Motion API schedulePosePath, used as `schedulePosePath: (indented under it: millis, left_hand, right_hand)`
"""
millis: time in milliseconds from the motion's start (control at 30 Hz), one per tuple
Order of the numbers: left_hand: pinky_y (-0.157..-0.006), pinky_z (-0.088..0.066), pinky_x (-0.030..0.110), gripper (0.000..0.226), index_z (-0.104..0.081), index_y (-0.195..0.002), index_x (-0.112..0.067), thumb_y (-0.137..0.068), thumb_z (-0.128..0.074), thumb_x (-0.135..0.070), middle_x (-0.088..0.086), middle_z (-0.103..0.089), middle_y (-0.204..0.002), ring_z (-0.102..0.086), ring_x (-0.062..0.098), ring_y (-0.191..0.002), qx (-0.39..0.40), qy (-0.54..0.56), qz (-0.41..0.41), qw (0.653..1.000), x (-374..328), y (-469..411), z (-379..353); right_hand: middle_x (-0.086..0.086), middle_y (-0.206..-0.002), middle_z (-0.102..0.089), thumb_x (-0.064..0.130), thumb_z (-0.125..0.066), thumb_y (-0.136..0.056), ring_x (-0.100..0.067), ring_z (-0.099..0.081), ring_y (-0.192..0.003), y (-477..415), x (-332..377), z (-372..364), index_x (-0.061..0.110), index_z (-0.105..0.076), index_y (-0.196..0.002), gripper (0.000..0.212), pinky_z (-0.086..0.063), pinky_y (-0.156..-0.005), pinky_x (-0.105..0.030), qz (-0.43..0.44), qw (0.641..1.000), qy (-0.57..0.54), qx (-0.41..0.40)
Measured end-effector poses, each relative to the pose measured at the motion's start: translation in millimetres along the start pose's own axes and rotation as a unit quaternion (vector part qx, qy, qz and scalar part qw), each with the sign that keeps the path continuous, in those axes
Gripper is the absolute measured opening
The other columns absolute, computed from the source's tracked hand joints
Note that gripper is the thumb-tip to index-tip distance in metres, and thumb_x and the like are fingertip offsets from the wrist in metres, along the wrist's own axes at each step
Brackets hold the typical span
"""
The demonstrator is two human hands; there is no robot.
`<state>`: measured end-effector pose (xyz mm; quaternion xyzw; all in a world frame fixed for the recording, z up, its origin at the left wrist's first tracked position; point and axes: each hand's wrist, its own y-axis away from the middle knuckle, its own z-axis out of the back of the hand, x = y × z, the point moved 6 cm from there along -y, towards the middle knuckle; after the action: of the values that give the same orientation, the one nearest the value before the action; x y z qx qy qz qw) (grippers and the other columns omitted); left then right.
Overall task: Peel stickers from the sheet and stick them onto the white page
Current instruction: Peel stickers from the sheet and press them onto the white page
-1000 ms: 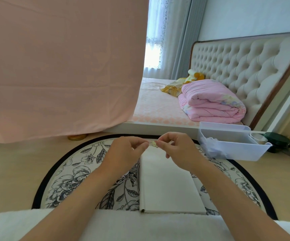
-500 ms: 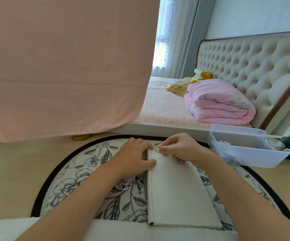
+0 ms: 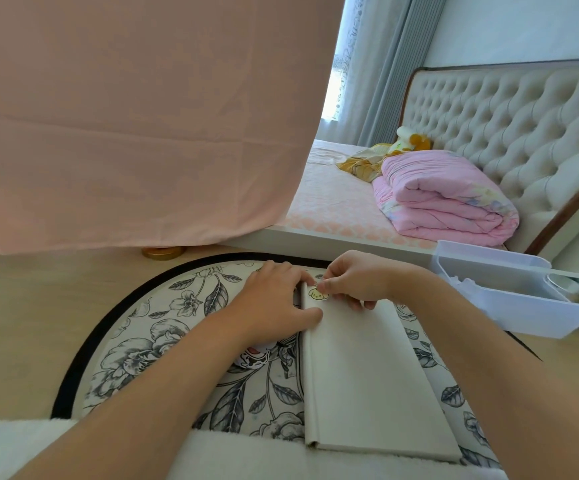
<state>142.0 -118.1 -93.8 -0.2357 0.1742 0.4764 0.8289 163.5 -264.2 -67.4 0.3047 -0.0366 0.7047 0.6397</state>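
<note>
A white page lies on the floral round table. A small yellow cartoon sticker sits at the page's far left corner. My right hand pinches the sticker's upper edge with thumb and forefinger. My left hand lies flat beside the page's left edge, its thumb resting on the page just below the sticker. A sticker sheet with a black-and-white figure peeks out from under my left wrist.
A white plastic bin stands at the right of the table. A bed with a folded pink quilt lies behind. A pink sheet hangs at the left. White fluffy fabric covers the near edge.
Both hands came down from holding the sticker in the air. The sticker now lies on the page's far left corner, and my left hand rests flat at the page's edge.
</note>
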Motion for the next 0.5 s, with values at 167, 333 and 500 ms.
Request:
schedulePosePath:
  millis: [167,333,500]
  left_hand:
    - [-0.104,-0.029,0.031,0.048,-0.051,-0.128,-0.035,-0.084,-0.064,-0.048,-0.014,-0.049,-0.119,-0.034,0.009,-0.117,-0.001,0.004,0.0,1.0,-0.1,1.2,0.9]
    - [-0.106,-0.034,0.033,0.057,-0.047,-0.135,-0.031,-0.084,-0.065,-0.049,-0.015,-0.049,-0.126,-0.036,0.008,-0.12,-0.015,0.018,-0.013,1.0,-2.0,5.1,3.7]
    - [-0.092,-0.043,0.029,0.027,-0.062,-0.109,-0.032,-0.086,-0.066,-0.046,-0.019,-0.048,-0.117,-0.042,0.003,-0.11,-0.044,0.013,-0.076,0.996,-9.9,11.2,9.4]
  right_hand:
    - [-0.008,-0.075,-0.062,0.031,-0.062,-0.095,-0.019,-0.059,-0.057,-1.1,1.3,1.4,0.003,-0.068,-0.095,0.029,-0.046,-0.045,-0.024,-0.013,1.0,0.012,-0.017]
    - [-0.008,-0.062,-0.062,0.028,-0.064,-0.093,-0.021,-0.056,-0.05,-0.2,4.8,0.4,0.006,-0.07,-0.092,0.023,-0.05,-0.045,-0.024,-0.024,0.998,0.043,-0.041]
    - [0.0,-0.068,-0.07,0.046,-0.07,-0.087,-0.017,-0.061,-0.053,6.2,6.3,-0.9,0.022,-0.068,-0.085,0.024,-0.054,-0.056,-0.027,-0.036,0.991,0.084,-0.098]
